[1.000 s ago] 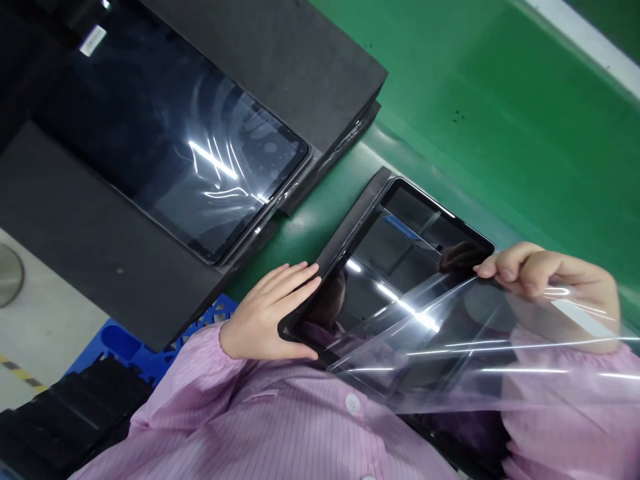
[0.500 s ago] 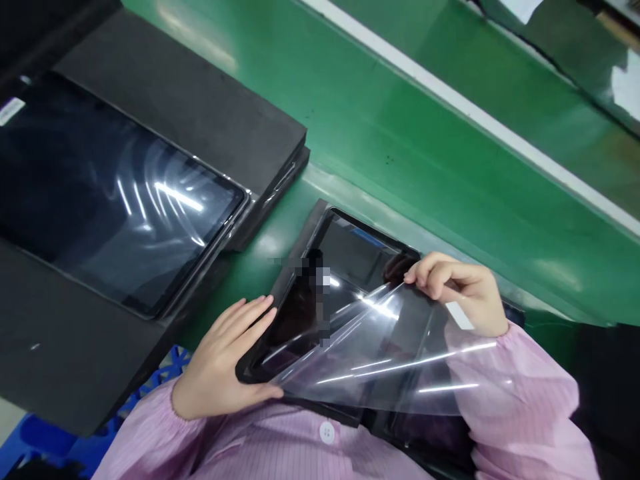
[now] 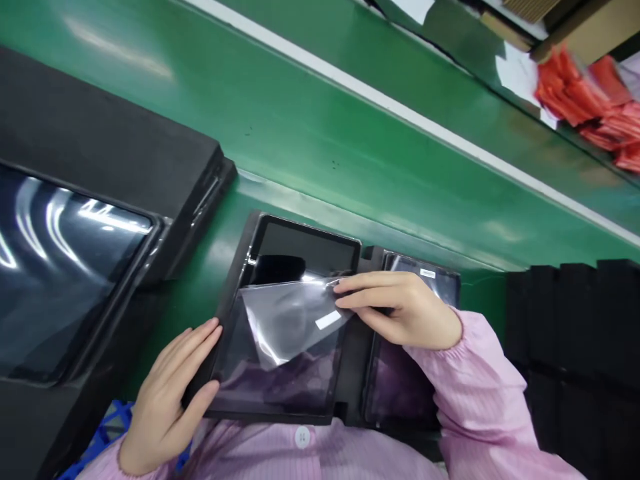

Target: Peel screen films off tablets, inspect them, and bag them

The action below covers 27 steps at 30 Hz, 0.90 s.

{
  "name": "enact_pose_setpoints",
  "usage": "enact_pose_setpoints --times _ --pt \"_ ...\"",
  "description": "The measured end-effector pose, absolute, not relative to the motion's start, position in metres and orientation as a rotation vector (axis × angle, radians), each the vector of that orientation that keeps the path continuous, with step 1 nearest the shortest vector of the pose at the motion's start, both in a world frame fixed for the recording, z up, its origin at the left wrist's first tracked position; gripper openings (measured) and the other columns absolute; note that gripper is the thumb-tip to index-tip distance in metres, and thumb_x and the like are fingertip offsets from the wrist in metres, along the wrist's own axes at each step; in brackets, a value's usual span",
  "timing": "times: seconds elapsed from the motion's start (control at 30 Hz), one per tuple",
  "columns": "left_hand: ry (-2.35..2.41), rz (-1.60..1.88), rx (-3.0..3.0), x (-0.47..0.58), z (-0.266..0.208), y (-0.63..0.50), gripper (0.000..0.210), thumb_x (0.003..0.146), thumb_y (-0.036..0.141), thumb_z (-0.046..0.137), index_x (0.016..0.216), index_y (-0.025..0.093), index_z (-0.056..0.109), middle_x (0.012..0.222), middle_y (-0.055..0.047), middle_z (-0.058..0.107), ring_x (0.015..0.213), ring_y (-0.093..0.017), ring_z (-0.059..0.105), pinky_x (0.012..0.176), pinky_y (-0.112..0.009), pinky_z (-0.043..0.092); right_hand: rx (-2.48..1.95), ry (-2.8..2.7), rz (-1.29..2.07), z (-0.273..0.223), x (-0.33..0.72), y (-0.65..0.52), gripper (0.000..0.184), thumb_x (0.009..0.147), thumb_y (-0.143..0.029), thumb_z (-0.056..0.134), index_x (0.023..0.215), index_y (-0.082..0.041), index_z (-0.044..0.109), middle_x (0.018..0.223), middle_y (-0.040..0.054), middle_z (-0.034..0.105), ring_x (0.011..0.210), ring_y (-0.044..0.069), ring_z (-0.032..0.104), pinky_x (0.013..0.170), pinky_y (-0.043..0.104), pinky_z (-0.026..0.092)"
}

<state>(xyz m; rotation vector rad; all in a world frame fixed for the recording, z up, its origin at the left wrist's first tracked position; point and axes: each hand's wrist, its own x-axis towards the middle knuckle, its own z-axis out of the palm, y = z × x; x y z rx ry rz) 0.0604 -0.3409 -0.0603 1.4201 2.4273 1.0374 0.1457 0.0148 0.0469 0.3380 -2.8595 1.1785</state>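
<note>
A tablet (image 3: 310, 243) with a dark glossy screen lies face up in a shallow black tray (image 3: 241, 267) in front of me. My right hand (image 3: 400, 307) pinches a clear plastic film (image 3: 283, 323) between fingertips and thumb over the screen's right side. The film is folded and partly lifted, with a small white label (image 3: 328, 321) on it. My left hand (image 3: 173, 393) rests against the tray's left side, fingers stretched out and thumb apart at the lower left corner. What the right fingertips press against beneath the film is hidden.
Another tablet (image 3: 400, 387) in a black holder is partly behind my right forearm. At left a larger tablet (image 3: 55, 267) rests on thick black foam (image 3: 125, 140). Black blocks (image 3: 575, 333) are stacked at right. Red packets (image 3: 590, 100) sit beyond the green bench (image 3: 280, 133).
My right hand has drawn the film from a wide stretched sheet into a smaller fold over the screen. The view has shifted right, bringing red packets and black blocks into sight.
</note>
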Motion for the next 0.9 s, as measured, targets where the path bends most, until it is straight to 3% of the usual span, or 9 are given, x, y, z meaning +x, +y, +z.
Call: enact_pose_setpoints --times 0.17,0.3,0.4,0.6,0.9 --pt "2.461 1.045 1.404 0.06 -0.055 -0.338 0.071 0.095 0.012 0.052 0.159 0.034 0.029 0.165 0.01 0.03 0.149 -0.011 0.034 0.124 -0.019 0.022 -0.043 -2.594 1.616 0.061 0.143 0.014 0.017 0.088 -0.011 0.068 0.099 -0.018 0.079 0.091 0.0044 0.082 0.081 0.016 0.08 0.076 0.02 0.066" --pt "2.487 1.091 1.327 0.061 -0.057 -0.341 0.066 0.095 0.016 0.056 0.155 0.037 0.038 0.16 0.01 0.04 0.145 -0.012 0.041 0.122 -0.019 0.028 -0.379 -2.367 2.026 0.067 0.12 0.008 0.035 0.092 -0.013 0.062 0.126 -0.017 0.067 0.077 -0.0025 0.079 0.068 0.015 0.078 0.062 0.021 0.066" --pt "2.507 1.113 1.25 0.064 -0.06 -0.344 0.066 0.093 0.02 0.059 0.155 0.035 0.04 0.157 0.004 0.045 0.143 -0.018 0.045 0.123 -0.028 0.032 -0.456 -2.295 2.162 0.065 0.099 0.001 0.047 0.093 -0.006 0.058 0.139 -0.018 0.056 0.072 -0.0055 0.076 0.07 0.013 0.078 0.064 0.019 0.065" --pt "2.482 1.155 1.099 0.066 -0.065 -0.347 0.071 0.092 0.026 0.062 0.157 0.03 0.035 0.156 -0.009 0.046 0.142 -0.031 0.046 0.12 -0.049 0.038 -0.443 -2.089 2.413 0.056 0.081 -0.011 0.057 0.091 0.007 0.042 0.143 -0.015 0.049 0.079 -0.0034 0.075 0.08 0.012 0.078 0.071 0.018 0.065" --pt "2.481 1.187 1.205 0.066 -0.058 -0.34 0.062 0.093 0.025 0.061 0.153 0.03 0.044 0.155 -0.005 0.048 0.143 -0.024 0.045 0.122 -0.039 0.036 -0.579 -1.823 2.608 0.037 0.072 -0.009 0.063 0.091 0.003 0.043 0.151 -0.016 0.039 0.09 0.002 0.076 0.093 0.014 0.077 0.084 0.022 0.064"
